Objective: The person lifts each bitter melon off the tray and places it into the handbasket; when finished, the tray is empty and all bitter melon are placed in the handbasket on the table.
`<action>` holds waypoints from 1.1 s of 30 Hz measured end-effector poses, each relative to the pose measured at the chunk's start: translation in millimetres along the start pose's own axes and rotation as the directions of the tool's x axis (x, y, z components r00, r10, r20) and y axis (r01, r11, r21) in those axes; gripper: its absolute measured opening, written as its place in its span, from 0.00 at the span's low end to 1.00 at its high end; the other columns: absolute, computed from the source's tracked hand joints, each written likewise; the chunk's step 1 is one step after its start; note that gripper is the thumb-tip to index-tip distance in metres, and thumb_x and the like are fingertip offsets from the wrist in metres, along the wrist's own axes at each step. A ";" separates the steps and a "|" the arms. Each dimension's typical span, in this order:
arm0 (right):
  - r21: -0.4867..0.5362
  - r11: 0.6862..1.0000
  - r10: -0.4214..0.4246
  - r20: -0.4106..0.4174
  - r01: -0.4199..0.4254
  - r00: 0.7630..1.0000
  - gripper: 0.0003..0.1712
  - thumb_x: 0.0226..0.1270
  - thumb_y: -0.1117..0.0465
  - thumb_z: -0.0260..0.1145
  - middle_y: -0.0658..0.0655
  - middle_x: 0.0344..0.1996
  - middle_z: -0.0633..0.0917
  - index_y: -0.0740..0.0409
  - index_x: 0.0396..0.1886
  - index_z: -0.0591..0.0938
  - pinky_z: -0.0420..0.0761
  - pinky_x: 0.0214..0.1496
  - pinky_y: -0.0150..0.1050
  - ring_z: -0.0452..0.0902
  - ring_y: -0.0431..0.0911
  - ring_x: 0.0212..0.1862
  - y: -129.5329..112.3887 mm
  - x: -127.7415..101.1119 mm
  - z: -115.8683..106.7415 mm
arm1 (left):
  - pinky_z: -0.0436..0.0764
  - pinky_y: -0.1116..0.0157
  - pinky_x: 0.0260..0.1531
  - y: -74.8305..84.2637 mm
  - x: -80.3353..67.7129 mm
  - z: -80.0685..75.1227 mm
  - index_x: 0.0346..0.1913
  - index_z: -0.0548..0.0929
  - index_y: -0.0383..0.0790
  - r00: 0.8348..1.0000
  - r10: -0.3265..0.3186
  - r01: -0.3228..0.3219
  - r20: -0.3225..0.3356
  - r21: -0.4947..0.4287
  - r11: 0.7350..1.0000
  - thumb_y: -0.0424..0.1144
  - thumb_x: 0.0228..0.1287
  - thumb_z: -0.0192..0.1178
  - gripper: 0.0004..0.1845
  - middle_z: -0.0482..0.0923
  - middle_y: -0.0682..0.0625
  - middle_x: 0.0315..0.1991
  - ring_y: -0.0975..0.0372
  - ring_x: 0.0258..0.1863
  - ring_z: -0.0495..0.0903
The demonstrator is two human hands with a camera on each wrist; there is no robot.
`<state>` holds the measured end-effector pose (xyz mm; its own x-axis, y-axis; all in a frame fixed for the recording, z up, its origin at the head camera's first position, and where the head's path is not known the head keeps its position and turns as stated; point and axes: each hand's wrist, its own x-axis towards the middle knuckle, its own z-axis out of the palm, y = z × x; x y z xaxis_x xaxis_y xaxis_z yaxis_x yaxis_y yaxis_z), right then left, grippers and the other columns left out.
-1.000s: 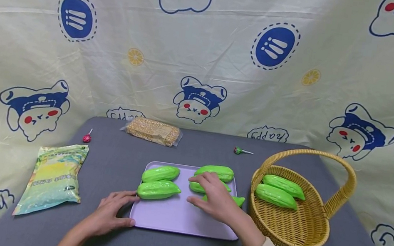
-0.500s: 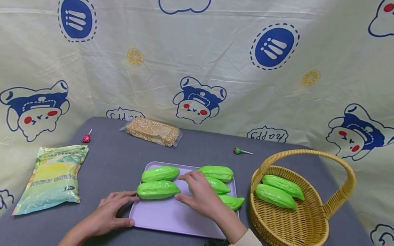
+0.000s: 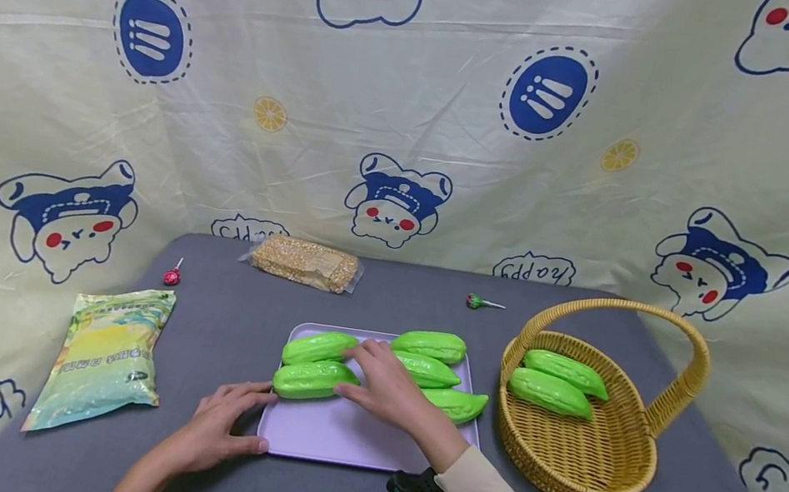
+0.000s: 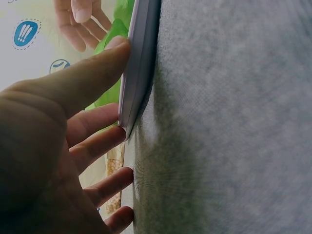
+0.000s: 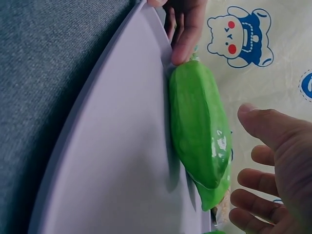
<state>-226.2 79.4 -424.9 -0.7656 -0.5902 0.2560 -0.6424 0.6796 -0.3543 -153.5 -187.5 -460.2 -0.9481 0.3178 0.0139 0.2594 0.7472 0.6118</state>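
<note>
A lilac tray [image 3: 337,440] lies on the table and bears several green bitter melons, two on its left half and the rest toward its right. With fingers spread, my left hand [image 3: 217,427] touches the tray's left side; its thumb meets the rim [image 4: 131,83] in the left wrist view. My right hand [image 3: 385,388] is above the tray's middle, holding nothing. Its fingertips are closest to the front-left bitter melon [image 3: 307,379] and the rear-left bitter melon [image 3: 320,347]. In the right wrist view a gap separates my right fingers [image 5: 258,180] from the front melon.
To the right stands a wicker basket [image 3: 592,459] with a tall handle and two bitter melons inside. A colourful sealed bag [image 3: 106,361] lies at left. Farther back are a clear pack of kernels [image 3: 305,261], a red lollipop [image 3: 172,276] and a green lollipop [image 3: 473,301].
My right hand has moved left across the tray, from the right-hand bitter melons to the left pair. The left hand stays at the tray's edge.
</note>
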 end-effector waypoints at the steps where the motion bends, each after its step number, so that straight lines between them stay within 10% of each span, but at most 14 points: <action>1: -0.007 1.000 -0.003 -0.001 0.003 1.000 0.27 0.58 0.47 0.68 0.56 0.48 0.80 0.57 0.53 0.78 0.73 0.57 0.46 0.73 0.49 0.53 -0.2 1.3 1.0 | 0.61 0.45 0.52 0.4 0.0 -0.2 0.59 0.76 0.48 1.000 -0.001 0.001 0.000 0.002 1.000 0.54 0.50 0.68 0.31 0.68 0.48 0.66 0.48 0.64 0.63; 33: -0.061 0.996 0.068 0.048 -0.065 0.997 0.31 0.59 0.39 0.63 0.54 0.48 0.78 0.53 0.55 0.77 0.74 0.54 0.42 0.73 0.47 0.51 -5.3 21.7 24.3 | 0.61 0.45 0.53 1.6 1.1 -0.5 0.59 0.76 0.49 1.000 -0.013 0.013 0.007 0.015 1.000 0.55 0.50 0.68 0.32 0.69 0.49 0.66 0.48 0.64 0.63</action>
<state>-238.6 52.4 -439.3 -0.8046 -0.5634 0.1876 -0.5926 0.7415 -0.3147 -154.2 -186.3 -458.8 -0.9500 0.3122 0.0004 0.2501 0.7601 0.5998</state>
